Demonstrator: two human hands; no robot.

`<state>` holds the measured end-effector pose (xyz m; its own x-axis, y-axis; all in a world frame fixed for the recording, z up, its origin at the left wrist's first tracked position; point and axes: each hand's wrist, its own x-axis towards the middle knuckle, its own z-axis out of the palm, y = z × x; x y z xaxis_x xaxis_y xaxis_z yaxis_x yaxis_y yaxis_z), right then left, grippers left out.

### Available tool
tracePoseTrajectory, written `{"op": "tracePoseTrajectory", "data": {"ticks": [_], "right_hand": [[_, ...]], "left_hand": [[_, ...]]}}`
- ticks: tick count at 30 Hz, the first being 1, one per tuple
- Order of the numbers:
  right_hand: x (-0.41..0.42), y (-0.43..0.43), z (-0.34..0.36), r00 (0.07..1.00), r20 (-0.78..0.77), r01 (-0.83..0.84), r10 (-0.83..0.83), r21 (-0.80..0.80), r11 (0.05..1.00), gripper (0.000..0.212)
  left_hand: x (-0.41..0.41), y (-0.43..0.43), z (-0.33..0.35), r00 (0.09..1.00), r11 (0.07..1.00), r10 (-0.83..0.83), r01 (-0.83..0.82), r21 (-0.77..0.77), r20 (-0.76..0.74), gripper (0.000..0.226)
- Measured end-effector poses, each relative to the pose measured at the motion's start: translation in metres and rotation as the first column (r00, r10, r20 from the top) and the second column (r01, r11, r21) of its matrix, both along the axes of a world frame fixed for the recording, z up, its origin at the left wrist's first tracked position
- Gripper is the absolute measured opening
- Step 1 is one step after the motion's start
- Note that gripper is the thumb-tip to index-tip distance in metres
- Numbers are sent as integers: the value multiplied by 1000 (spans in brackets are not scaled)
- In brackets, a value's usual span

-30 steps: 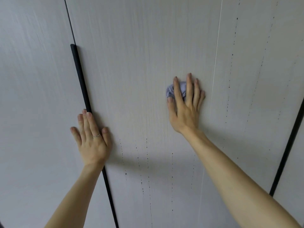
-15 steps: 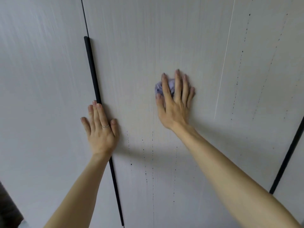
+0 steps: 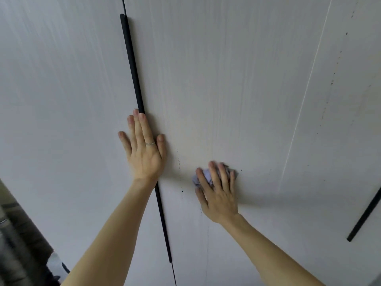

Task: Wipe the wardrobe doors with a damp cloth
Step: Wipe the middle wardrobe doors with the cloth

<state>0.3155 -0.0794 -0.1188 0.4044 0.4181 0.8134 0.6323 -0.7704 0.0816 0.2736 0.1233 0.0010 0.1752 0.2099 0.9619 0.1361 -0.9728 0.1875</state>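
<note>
While the right grip [image 3: 218, 195] lies on the middle wardrobe door [image 3: 226, 79], its fingers are slightly parted and bent over a bunched lilac cloth [image 3: 207, 176], holding the wad against the panel. The cloth sits under the fingers, ahead of the palm. It shows in only 2 patches, 1 between the index and middle fingers and 1 past the outer fingertips. The grip covers the rest, so the cloth's full shape cannot be made out. The thumb lies at the near left side of the wad, but contact there is unclear.

Left of the right grip and a little higher, well apart from the cloth, the left grip [image 3: 144, 153] lies flat, fingers straight and close together, thumb spread to the side, holding nothing. It straddles a long black bar handle [image 3: 132, 65], with the fingers toward the left door [image 3: 51, 100] and the thumb on the middle door. The stretch of handle under the palm is hidden. 1 thin ring [image 3: 150, 143] shows on a finger.

Dark specks [image 3: 179, 162] dot the door between the 2 grips and just right of the cloth. Far right of the right grip, a second black handle [image 3: 367, 217] is cut off by the frame edge. Below the left forearm, blurred dark grey shapes [image 3: 12, 244] cannot be identified.
</note>
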Motion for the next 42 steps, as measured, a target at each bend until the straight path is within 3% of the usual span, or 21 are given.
{"op": "tracePoseTrajectory", "data": {"ticks": [3,6,11,17,22,24,28,35,38,42], "right_hand": [[-1,7,33,998,52,-26,24,48,999,52],[-1,28,114,989,151,-35,5,192,981,54],[-2,64,223,979,186,18,-89,353,935,54],[-3,74,161,978,193,21,-81,293,956,53],[-21,75,17,990,142,1,-12,80,997,52],[-27,74,-11,996,90,22,-27,56,998,51],[-32,76,12,997,58,39,-43,68,997,52],[-23,106,180,989,117,42,-90,363,931,49],[-21,108,174,987,137,37,-88,338,940,48],[-20,96,90,986,161,1,-34,206,978,47]], "left_hand": [[-6,3,-4,998,998,-50,51,27,-41,65],[-9,11,-6,996,996,-58,62,64,-64,67],[-14,19,-14,995,981,-77,86,173,-58,70],[-30,73,-70,994,866,-29,75,495,-101,72],[-26,76,-73,996,862,-63,87,500,-63,72],[-25,77,-74,995,860,-71,97,501,-70,72],[-26,77,-77,993,859,-92,114,498,-69,70],[-27,76,-75,987,860,-144,161,485,-73,65],[-27,76,-74,985,858,-153,172,484,-77,66],[-28,76,-76,982,858,-169,187,478,-81,66]]}}
